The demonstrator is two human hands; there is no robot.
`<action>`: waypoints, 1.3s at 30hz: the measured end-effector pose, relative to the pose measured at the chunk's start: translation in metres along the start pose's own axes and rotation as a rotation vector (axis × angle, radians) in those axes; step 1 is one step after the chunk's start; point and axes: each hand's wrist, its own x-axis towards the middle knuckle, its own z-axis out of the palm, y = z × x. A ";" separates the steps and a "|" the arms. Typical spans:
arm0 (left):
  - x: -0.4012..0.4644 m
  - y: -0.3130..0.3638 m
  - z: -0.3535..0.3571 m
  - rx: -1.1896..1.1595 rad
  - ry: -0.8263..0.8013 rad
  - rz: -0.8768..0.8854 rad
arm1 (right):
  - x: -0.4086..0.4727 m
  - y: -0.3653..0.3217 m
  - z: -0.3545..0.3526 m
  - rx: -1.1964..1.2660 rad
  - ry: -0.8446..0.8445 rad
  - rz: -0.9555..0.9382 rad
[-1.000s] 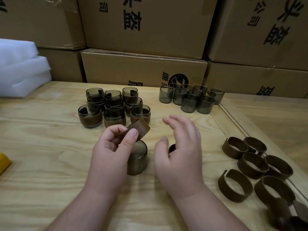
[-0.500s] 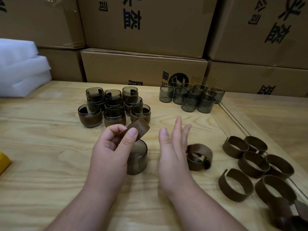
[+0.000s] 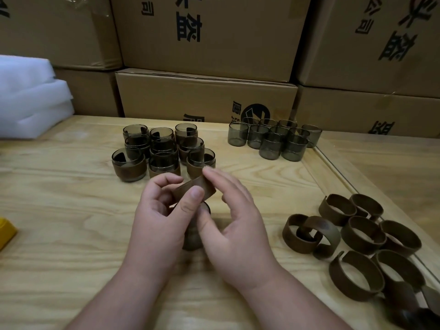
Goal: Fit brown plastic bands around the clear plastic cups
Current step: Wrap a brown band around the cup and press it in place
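As both hands meet — left hand (image 3: 164, 217) pinches brown band (image 3: 195, 190), right hand (image 3: 234, 225) fingering its end | cup (image 3: 194, 236) below | next: spread band, wrap it round.

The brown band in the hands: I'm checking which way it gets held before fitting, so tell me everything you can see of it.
The brown band is a flat, matte strip, plastic by its look, curved into an open loop. It is held tilted above the clear cup, not yet around it. The left hand pinches it between thumb and fingers; the right hand touches its upper right end with its fingertips. Its lower part is hidden behind the left thumb.
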 end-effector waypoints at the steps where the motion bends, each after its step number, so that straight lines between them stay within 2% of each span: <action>1: 0.000 0.000 -0.001 0.005 -0.001 -0.001 | 0.000 0.000 0.000 0.023 0.017 0.011; 8: 0.000 0.000 -0.001 0.011 -0.030 -0.027 | 0.000 -0.004 -0.004 0.089 0.024 0.065; 12: -0.001 0.001 0.000 -0.031 0.045 -0.068 | -0.002 -0.002 0.000 0.034 -0.232 0.228; 14: -0.001 0.003 0.001 -0.075 0.070 -0.085 | -0.003 0.001 0.002 0.036 -0.267 0.282; 19: 0.000 0.002 -0.001 -0.092 0.094 -0.093 | -0.001 0.001 0.000 0.010 -0.170 0.189; 24: -0.001 0.001 -0.001 -0.008 -0.007 -0.009 | -0.001 -0.004 -0.001 -0.039 -0.100 -0.060; 27: -0.002 -0.002 -0.003 -0.053 -0.041 -0.009 | -0.001 -0.006 -0.001 0.001 -0.032 -0.126; 32: -0.005 -0.002 -0.003 -0.097 -0.071 -0.060 | -0.001 -0.005 -0.002 0.043 0.038 -0.112; 39: -0.002 -0.004 -0.002 -0.084 -0.008 0.028 | 0.001 -0.007 -0.003 0.044 0.091 -0.017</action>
